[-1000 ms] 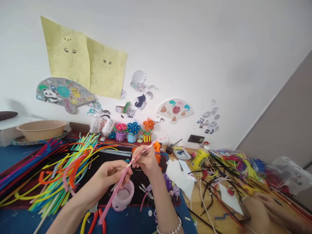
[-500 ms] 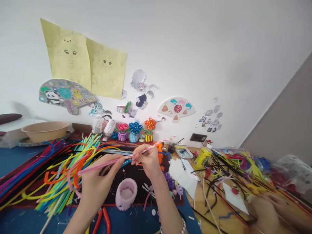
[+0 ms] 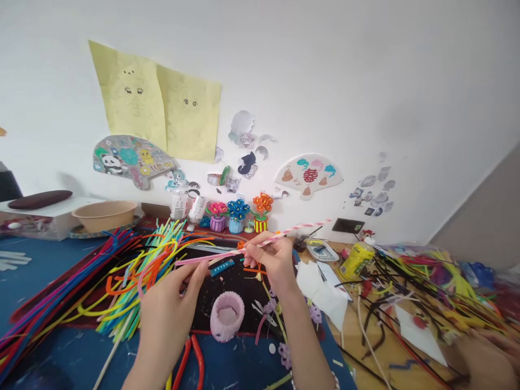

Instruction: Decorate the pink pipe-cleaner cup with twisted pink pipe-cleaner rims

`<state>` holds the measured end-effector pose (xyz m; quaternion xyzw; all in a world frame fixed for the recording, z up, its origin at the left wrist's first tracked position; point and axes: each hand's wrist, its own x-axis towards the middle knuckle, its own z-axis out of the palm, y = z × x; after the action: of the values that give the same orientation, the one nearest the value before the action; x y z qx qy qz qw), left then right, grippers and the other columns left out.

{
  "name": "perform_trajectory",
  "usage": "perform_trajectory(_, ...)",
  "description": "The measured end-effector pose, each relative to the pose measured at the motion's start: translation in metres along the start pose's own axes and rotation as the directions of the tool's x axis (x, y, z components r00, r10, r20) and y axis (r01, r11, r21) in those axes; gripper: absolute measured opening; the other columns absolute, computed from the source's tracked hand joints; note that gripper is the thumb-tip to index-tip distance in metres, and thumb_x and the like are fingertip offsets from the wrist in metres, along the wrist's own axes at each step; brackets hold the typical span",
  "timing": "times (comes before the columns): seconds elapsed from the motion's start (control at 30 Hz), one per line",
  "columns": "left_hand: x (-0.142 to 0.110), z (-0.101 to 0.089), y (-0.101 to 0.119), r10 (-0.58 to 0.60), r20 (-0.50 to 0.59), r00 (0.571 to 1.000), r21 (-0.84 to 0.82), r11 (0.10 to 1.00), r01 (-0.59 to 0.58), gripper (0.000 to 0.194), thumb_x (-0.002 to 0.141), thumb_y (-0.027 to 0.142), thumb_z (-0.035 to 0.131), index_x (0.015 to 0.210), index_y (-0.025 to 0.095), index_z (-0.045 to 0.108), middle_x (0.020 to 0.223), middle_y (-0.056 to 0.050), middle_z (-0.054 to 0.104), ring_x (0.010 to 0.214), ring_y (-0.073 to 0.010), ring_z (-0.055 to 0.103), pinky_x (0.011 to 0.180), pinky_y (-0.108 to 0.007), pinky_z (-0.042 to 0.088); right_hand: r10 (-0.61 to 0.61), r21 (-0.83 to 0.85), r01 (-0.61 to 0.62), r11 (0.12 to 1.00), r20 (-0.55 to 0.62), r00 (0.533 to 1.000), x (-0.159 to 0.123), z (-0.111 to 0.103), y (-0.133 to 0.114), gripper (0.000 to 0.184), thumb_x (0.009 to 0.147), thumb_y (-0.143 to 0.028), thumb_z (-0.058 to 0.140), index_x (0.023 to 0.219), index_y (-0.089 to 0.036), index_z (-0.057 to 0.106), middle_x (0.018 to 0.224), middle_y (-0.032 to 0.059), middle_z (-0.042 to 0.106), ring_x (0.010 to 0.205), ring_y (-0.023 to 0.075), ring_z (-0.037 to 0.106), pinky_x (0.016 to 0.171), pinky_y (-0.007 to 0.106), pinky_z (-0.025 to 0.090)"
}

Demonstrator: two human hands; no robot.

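- Right hand (image 3: 271, 261): thumb and fingers closed in a pinch on a pink-and-white chenille stem (image 3: 298, 229), at about its middle.
- Stem: held aloft over the dark work mat (image 3: 203, 311); striped, twisted end points up and right, plain pink end runs left.
- Left hand (image 3: 168, 306): thumb and index finger close together, with the pink length passing at their tips; cannot tell whether they grip it or only touch it.
- Pink fuzzy pot (image 3: 225, 332): upright below the hands, touched by neither.
- Red handles (image 3: 197, 360): in front of the pot, on the blue surface.
- Mixed chenille stems (image 3: 130, 300): loose heap beside the left hand.
- Potted chenille flowers (image 3: 238, 209): three in a row near the wall.
- Co-worker's hand (image 3: 485, 360): far right edge, blurred; its grip cannot be told.
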<state>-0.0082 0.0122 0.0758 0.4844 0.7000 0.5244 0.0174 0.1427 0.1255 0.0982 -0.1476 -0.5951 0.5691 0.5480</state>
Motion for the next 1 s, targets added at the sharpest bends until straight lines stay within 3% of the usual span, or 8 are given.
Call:
perform_trajectory(0.03,-0.004,-0.003,-0.003,0.169,-0.173,0.97,0.218,0.967,-0.13,0.029,0.083,0.043,0.059,0.089,0.019,0.075,0.082,-0.009,0.075,0.071,-0.0253,0.064,0.068,-0.035,0.044,0.038,-0.004,-0.038,0.999,-0.011,0.999,0.0,0.001,0.0,0.013,0.068,-0.026,0.079,0.067,-0.016,0.07,0.052,0.0001,0.066,0.044,0.0123,0.061,0.041,0.021,0.047)
perform_trajectory(0.1,-0.008,-0.006,-0.005,0.558,-0.318,0.767,0.511,0.782,-0.357,0.025,0.079,0.03,0.07,0.1,0.018,0.072,0.086,-0.01,0.076,0.074,-0.025,0.064,0.074,-0.036,0.045,0.104,0.003,-0.104,0.995,-0.024,0.994,0.0,0.004,0.0,0.016,0.068,-0.028,0.079,0.068,-0.015,0.07,0.054,0.0008,0.068,0.045,0.0129,0.063,0.042,0.021,0.048)
perform_trajectory(0.17,-0.008,-0.006,-0.001,0.813,-0.245,0.529,0.629,0.548,-0.551,0.031,0.072,0.019,0.077,0.103,0.017,0.069,0.084,-0.008,0.077,0.074,-0.0228,0.064,0.076,-0.034,0.045,0.166,0.031,-0.165,0.986,-0.03,0.986,-0.002,0.007,0.0,0.018,0.066,-0.029,0.08,0.067,-0.015,0.071,0.054,0.0014,0.068,0.044,0.0129,0.063,0.041,0.021,0.048)
perform_trajectory(0.23,-0.004,-0.002,0.003,0.893,-0.132,0.431,0.652,0.406,-0.641,0.033,0.072,0.016,0.078,0.103,0.017,0.069,0.086,-0.006,0.077,0.076,-0.0225,0.065,0.077,-0.034,0.044,0.227,0.075,-0.224,0.972,-0.032,0.973,-0.004,0.011,-0.002,0.018,0.063,-0.028,0.081,0.066,-0.014,0.071,0.053,0.0019,0.068,0.043,0.0126,0.062,0.041,0.021,0.048)
perform_trajectory(0.47,0.005,0.008,-0.012,0.907,-0.064,0.416,0.668,0.349,-0.658,0.027,0.077,0.009,0.069,0.102,0.018,0.07,0.09,-0.006,0.077,0.082,-0.0214,0.068,0.081,-0.033,0.043,0.372,0.2,-0.361,0.911,-0.021,0.928,-0.006,0.013,-0.011,0.015,0.06,-0.023,0.082,0.061,-0.012,0.072,0.05,0.0014,0.065,0.041,0.0091,0.058,0.039,0.017,0.043)
perform_trajectory(0.73,0.01,-0.006,-0.001,0.987,-0.054,0.154,0.738,0.143,-0.66,0.015,0.074,0.009,0.075,0.081,0.021,0.07,0.064,0.0,0.072,0.061,-0.0144,0.058,0.067,-0.03,0.04,0.434,0.239,-0.425,0.873,0.013,0.901,-0.001,0.004,-0.009,0.014,0.057,-0.021,0.082,0.059,-0.01,0.072,0.047,0.0005,0.062,0.04,0.0058,0.053,0.04,0.015,0.041)
perform_trajectory(0.9,0.006,-0.018,-0.002,0.939,0.199,0.279,0.742,0.041,-0.669,0.027,0.088,0.015,0.056,0.107,0.029,0.07,0.096,0.004,0.078,0.072,-0.0135,0.065,0.065,-0.029,0.039,0.434,0.234,-0.425,0.875,0.014,0.901,-0.002,0.005,-0.011,0.013,0.057,-0.02,0.081,0.058,-0.01,0.073,0.046,0.0008,0.062,0.039,0.0067,0.053,0.038,0.015,0.04)
perform_trajectory(1.0,0.008,-0.016,-0.004,0.951,0.152,0.268,0.768,0.057,-0.638,0.033,0.087,0.016,0.057,0.114,0.03,0.068,0.096,0.005,0.078,0.07,-0.0141,0.065,0.065,-0.029,0.038,0.426,0.214,-0.423,0.881,0.033,0.904,-0.003,0.004,-0.012,0.013,0.057,-0.02,0.08,0.057,-0.011,0.071,0.046,0.0006,0.062,0.038,0.0065,0.053,0.037,0.015,0.039)
